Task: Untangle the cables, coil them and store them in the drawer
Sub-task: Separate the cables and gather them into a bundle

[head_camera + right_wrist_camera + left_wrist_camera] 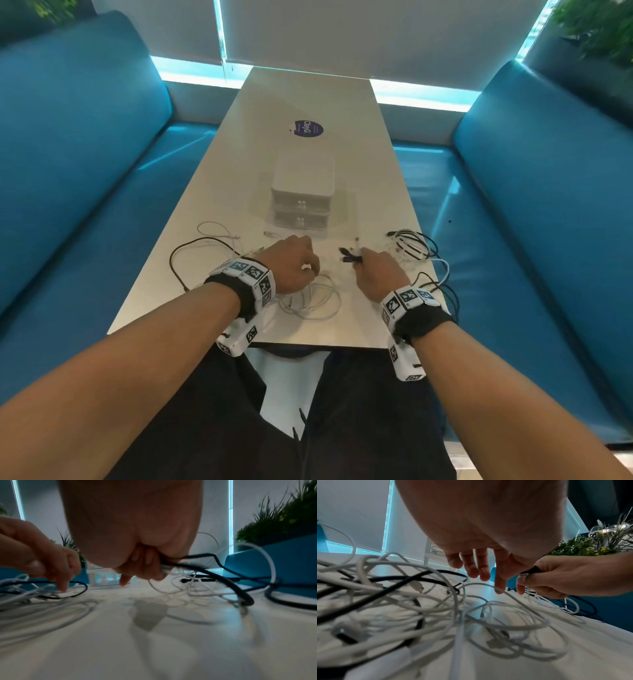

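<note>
A tangle of white cables [310, 301] and a black cable [176, 265] lies on the near end of the table, seen close up as white loops [488, 615]. My left hand [298, 255] hovers over it with fingers pointing down [479, 577]; the index fingertip touches a white cable [488, 584]. My right hand [363, 262] grips a bundle of black and white cable ends [351, 255], fingers curled round them [147, 566]. A second black and white heap [412, 246] lies to the right. The clear two-drawer unit [301, 202] stands behind, both drawers closed.
The pale table [308, 102] runs away from me between two blue sofas [85, 171]. A purple sticker [308, 129] lies beyond the drawer unit. Some cables [445, 294] hang over the table's right edge. Plants [283, 520] stand behind the right sofa.
</note>
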Demonstrator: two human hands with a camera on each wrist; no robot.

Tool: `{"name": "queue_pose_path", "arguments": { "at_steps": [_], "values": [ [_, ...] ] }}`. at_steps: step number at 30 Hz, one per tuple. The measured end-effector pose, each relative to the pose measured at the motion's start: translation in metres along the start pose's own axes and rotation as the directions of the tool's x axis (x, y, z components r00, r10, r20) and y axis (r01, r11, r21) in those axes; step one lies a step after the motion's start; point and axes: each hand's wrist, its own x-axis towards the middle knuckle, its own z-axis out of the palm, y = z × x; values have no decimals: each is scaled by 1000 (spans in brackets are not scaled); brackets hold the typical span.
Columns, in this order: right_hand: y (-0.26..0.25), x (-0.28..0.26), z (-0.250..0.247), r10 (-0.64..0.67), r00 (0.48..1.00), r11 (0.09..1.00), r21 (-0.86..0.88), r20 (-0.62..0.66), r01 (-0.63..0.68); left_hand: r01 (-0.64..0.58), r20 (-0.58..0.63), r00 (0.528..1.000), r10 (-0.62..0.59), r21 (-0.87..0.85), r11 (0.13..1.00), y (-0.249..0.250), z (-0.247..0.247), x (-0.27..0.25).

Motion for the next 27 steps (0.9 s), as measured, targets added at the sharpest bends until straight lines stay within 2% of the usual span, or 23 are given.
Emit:
{"name": "queue_pose_path", "arguments": {
  "at_steps": [3,5,8,12,17,20,22,27],
  "values": [
    [-9,-1,9,-71,993,994,93,91,63,-2,-25,1000,2,29,1000,5,8,-1],
    [-9,-3,13,-64,995,994,97,83,56,-20,-7,1000,21,103,995,8,14,-1],
    [-5,-6,15,-38,999,994,101,39,33,-72,91,995,50,262,962,12,22,2],
    [-5,-9,12,-24,997,989,147,76,13,-58,122,992,22,294,954,12,25,7],
    [-10,-12,10,-30,995,976,219,96,8,21,-6,1000,-20,139,990,16,9,14],
    [-14,-11,9,-16,996,963,270,84,-8,91,-94,991,-100,-96,991,9,8,16],
    [-16,-11,9,-19,996,958,288,84,-6,67,-124,987,-101,-253,965,8,7,14],
    [-14,-10,12,5,996,959,281,89,-30,37,-188,977,-105,-334,942,9,1,10]
  ]
}}
